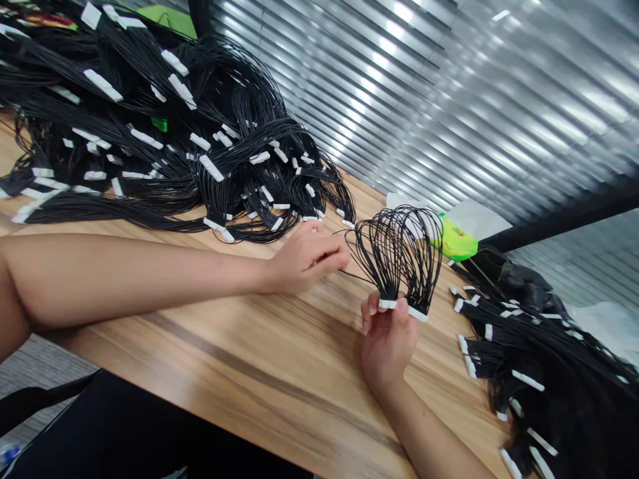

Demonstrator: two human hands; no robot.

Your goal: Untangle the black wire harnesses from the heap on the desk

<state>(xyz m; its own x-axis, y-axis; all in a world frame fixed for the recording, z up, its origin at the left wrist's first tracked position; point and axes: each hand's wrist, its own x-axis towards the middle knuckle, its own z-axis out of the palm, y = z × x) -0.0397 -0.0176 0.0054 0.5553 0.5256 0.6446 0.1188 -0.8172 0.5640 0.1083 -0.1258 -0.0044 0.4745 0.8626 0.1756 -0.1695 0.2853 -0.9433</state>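
A looped black wire harness with white connectors stands upright in my right hand. My right fingers and thumb are closed around its lower end, by the two white connectors. To the left of it, my left hand is closed, thumb against the curled fingers. Thin black wire runs from the side of the loops to these left fingertips, which seem to pinch it. The inside of the left grip is hidden.
A large heap of black wire harnesses with white connectors covers the table's far left. More harnesses lie at the right. Behind my right hand sits a yellow-green packet. Corrugated metallic blinds border the far side.
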